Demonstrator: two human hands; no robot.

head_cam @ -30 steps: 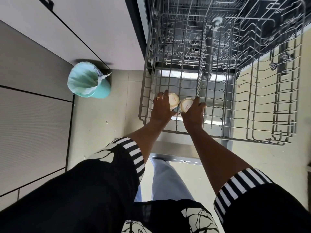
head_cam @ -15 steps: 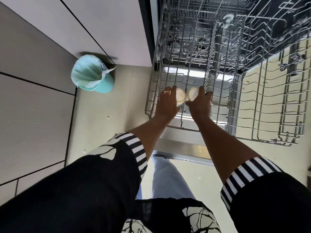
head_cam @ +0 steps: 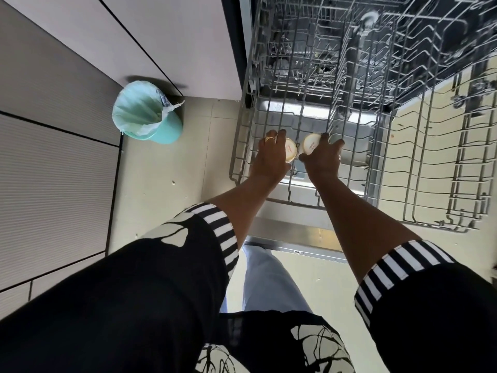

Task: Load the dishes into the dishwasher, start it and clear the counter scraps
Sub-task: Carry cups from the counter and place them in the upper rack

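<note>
The dishwasher stands open with its wire rack [head_cam: 443, 168] pulled out over the lowered door [head_cam: 293, 230]. My left hand [head_cam: 270, 160] grips a small cream cup [head_cam: 290, 152] upside down at the rack's near left corner. Right beside it, my right hand [head_cam: 322, 158] grips a second cream cup [head_cam: 310, 144], also bottom up. The two cups almost touch each other, low among the rack's wires. Whether they rest on the rack I cannot tell.
A teal waste bin [head_cam: 146, 114] lined with a pale bag stands on the tiled floor left of the dishwasher, against grey cabinet fronts [head_cam: 53, 162]. The rest of the wire rack holds no dishes that I can see. My legs stand just before the door's edge.
Both hands with their cups have moved a little farther into the rack, and the two cups have drawn slightly apart. My view has shifted forward.
</note>
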